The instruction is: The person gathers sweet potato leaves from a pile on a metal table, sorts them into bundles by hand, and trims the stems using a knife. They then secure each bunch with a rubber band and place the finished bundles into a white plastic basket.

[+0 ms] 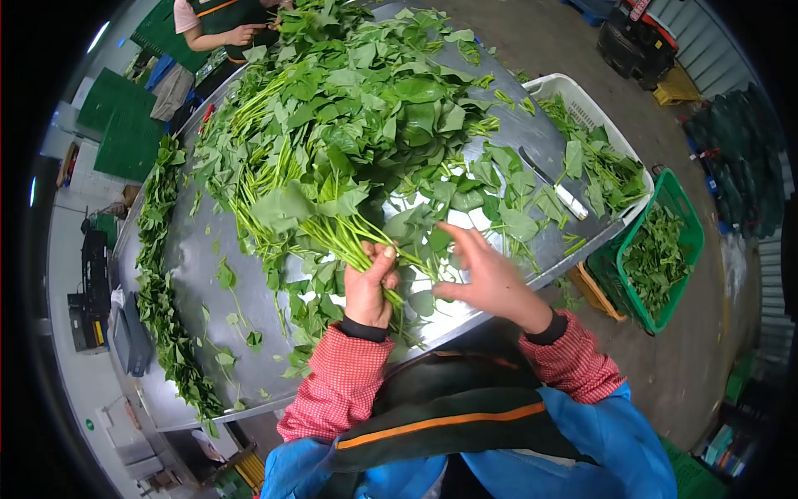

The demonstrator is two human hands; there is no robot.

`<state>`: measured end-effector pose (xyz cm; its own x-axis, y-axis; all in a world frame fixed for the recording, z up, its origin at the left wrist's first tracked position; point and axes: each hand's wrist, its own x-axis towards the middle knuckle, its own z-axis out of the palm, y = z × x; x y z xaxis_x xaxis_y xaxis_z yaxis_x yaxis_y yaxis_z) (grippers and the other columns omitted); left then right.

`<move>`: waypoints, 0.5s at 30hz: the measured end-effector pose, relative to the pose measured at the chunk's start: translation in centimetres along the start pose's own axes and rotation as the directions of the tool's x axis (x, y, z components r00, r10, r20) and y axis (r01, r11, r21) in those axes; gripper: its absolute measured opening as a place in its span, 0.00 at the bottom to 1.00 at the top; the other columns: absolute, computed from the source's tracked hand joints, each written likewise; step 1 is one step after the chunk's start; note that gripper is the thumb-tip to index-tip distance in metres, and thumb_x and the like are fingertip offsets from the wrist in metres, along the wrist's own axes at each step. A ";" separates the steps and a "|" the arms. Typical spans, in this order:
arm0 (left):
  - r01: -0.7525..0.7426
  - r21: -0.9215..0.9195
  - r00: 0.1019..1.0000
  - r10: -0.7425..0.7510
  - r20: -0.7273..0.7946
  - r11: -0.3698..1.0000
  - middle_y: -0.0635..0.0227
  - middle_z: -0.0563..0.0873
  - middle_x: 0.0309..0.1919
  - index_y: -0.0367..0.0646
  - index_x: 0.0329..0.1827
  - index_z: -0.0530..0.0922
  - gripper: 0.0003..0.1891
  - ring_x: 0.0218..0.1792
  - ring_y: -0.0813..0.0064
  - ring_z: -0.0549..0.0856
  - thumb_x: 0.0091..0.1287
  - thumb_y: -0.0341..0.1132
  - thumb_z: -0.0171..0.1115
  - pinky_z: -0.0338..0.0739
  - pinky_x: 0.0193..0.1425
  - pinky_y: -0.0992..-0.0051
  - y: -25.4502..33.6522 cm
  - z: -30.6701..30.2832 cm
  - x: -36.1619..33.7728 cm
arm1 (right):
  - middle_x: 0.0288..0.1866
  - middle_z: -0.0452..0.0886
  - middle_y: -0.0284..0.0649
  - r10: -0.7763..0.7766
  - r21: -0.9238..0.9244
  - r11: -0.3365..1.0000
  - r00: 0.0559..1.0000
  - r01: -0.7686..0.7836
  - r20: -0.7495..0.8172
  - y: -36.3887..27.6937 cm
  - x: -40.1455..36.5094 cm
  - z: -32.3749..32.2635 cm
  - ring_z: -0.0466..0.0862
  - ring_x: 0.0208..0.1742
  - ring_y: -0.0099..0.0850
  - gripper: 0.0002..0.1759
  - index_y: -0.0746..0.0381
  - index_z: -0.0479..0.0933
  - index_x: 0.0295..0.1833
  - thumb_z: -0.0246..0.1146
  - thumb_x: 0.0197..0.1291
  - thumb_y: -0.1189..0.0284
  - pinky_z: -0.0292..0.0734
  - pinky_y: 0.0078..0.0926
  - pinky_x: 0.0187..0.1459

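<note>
The bunch (341,233) of thin green stems lay near the front edge of the table (187,258), leafy ends pointing away into the heap (357,100). The left hand (370,291) was closed round the stem ends, thumb up and over them, wrist straight in a red checked cuff. The right hand (486,279) hovered just beside it, open, fingers spread and gripping nothing, palm turned toward the bunch above a few loose leaves.

The table was dull sheet metal, smooth and bare in patches, rounded along its edge. The heap covered most of its middle: broad, soft, pointed leaves on long pale stalks. A knife (555,190) with a white handle lay flat to the right, well apart from both hands. A row of greens (158,291) ran along the left edge, leaving a clear strip between it and the heap.

Off the right edge stood a white crate (573,91) and a green basket (690,241), both holding leaves. At the far end another person's hand (245,33) was at the greens.
</note>
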<state>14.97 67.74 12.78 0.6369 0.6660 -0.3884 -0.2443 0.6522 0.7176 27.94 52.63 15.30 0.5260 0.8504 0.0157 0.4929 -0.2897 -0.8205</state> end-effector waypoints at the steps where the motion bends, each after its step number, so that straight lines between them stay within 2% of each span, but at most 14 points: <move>1: 0.026 0.007 1.000 -0.026 -0.008 1.000 0.69 0.78 0.35 0.47 0.38 0.66 0.12 0.23 0.85 0.72 0.63 0.21 0.61 0.64 0.19 0.88 -0.5 0.3 -0.4 | 0.48 0.77 0.52 -0.039 0.103 0.994 0.999 0.035 0.034 -1.3 0.3 0.0 0.80 0.46 0.46 0.27 0.63 0.74 0.48 0.64 0.56 0.50 0.74 0.41 0.42; 3: 0.067 0.042 0.998 -0.067 0.013 0.997 0.70 0.78 0.35 0.46 0.37 0.67 0.12 0.23 0.85 0.72 0.63 0.20 0.61 0.64 0.20 0.87 -0.9 0.7 -0.8 | 0.42 0.79 0.53 -0.092 0.023 0.996 0.987 0.090 0.135 -0.7 0.7 2.2 0.80 0.41 0.50 0.21 0.64 0.74 0.44 0.62 0.59 0.55 0.74 0.44 0.38; 4: 0.057 0.021 0.998 -0.057 -0.003 0.998 0.70 0.77 0.34 0.46 0.37 0.68 0.11 0.22 0.85 0.71 0.63 0.20 0.61 0.64 0.20 0.87 -1.0 0.6 -0.8 | 0.32 0.79 0.55 0.058 0.074 0.995 0.986 -0.070 0.157 -0.7 0.7 3.0 0.80 0.35 0.53 0.16 0.65 0.73 0.38 0.59 0.61 0.60 0.72 0.48 0.34; 5: 0.012 0.021 1.000 -0.011 -0.009 1.000 0.71 0.77 0.32 0.46 0.37 0.69 0.11 0.22 0.85 0.70 0.62 0.21 0.62 0.64 0.20 0.86 -0.8 0.3 -0.7 | 0.26 0.78 0.55 0.196 0.084 0.974 0.970 -0.209 0.142 -0.9 0.3 3.5 0.79 0.31 0.55 0.15 0.65 0.73 0.37 0.55 0.62 0.62 0.71 0.50 0.32; 7: 0.002 0.102 0.994 0.010 -0.113 0.995 0.73 0.76 0.31 0.47 0.36 0.69 0.11 0.21 0.86 0.70 0.62 0.23 0.63 0.64 0.20 0.86 -0.6 0.5 -1.3 | 0.25 0.77 0.56 0.225 0.105 0.964 0.962 -0.243 0.156 -0.2 -0.7 4.7 0.80 0.32 0.53 0.16 0.65 0.74 0.36 0.54 0.62 0.61 0.72 0.49 0.33; 8: -0.050 0.173 0.970 0.089 -0.226 0.984 0.74 0.76 0.30 0.48 0.35 0.68 0.11 0.20 0.86 0.69 0.63 0.25 0.63 0.64 0.20 0.86 0.6 0.7 -0.9 | 0.27 0.77 0.56 0.243 0.158 0.945 0.939 -0.285 0.243 1.4 -1.7 5.6 0.80 0.34 0.52 0.17 0.64 0.74 0.40 0.54 0.62 0.59 0.72 0.48 0.35; 10: -0.236 0.072 0.954 0.245 -0.172 0.969 0.76 0.75 0.28 0.50 0.34 0.68 0.11 0.19 0.87 0.68 0.64 0.26 0.63 0.65 0.21 0.87 3.6 -2.0 1.0 | 0.31 0.78 0.56 0.248 0.251 0.896 0.881 -0.367 0.404 4.7 -3.6 6.4 0.81 0.37 0.51 0.21 0.62 0.76 0.46 0.55 0.63 0.55 0.73 0.47 0.39; 11: -0.269 0.110 0.951 0.282 -0.127 0.957 0.76 0.75 0.29 0.51 0.34 0.68 0.12 0.23 0.85 0.71 0.63 0.24 0.63 0.71 0.27 0.83 5.0 -3.5 1.7 | 0.34 0.78 0.56 0.174 0.165 0.951 0.893 -0.262 0.415 4.3 -3.9 5.6 0.81 0.40 0.51 0.23 0.61 0.74 0.51 0.55 0.62 0.53 0.73 0.46 0.41; 13: -0.225 0.098 0.968 0.234 -0.092 0.969 0.72 0.75 0.30 0.49 0.34 0.67 0.12 0.28 0.79 0.75 0.63 0.22 0.60 0.76 0.35 0.76 5.3 -3.1 1.5 | 0.42 0.78 0.56 0.038 0.004 0.999 0.886 -0.045 0.462 2.5 -5.1 3.8 0.80 0.44 0.51 0.29 0.58 0.71 0.60 0.56 0.62 0.48 0.73 0.44 0.46; 14: -0.133 0.129 0.988 0.141 -0.055 0.983 0.69 0.76 0.31 0.48 0.34 0.66 0.11 0.31 0.75 0.77 0.63 0.21 0.58 0.77 0.39 0.71 4.8 -3.5 1.2 | 0.50 0.76 0.56 0.033 -0.041 0.999 0.859 -0.014 0.511 2.5 -4.5 2.9 0.78 0.49 0.52 0.39 0.56 0.63 0.68 0.57 0.59 0.41 0.72 0.42 0.51; 15: -0.048 0.161 0.999 0.050 -0.013 0.986 0.66 0.77 0.32 0.46 0.34 0.66 0.10 0.34 0.70 0.78 0.63 0.20 0.57 0.78 0.42 0.67 4.1 -3.9 1.0 | 0.53 0.75 0.56 0.173 -0.150 0.982 0.857 -0.113 0.486 2.9 -3.3 2.2 0.79 0.50 0.50 0.41 0.55 0.63 0.68 0.60 0.57 0.41 0.72 0.41 0.52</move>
<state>11.78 72.49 13.13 0.6145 0.7025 -0.3590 -0.1534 0.5527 0.8191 26.15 49.96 11.66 0.1989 0.8920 -0.4059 0.5287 -0.4464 -0.7220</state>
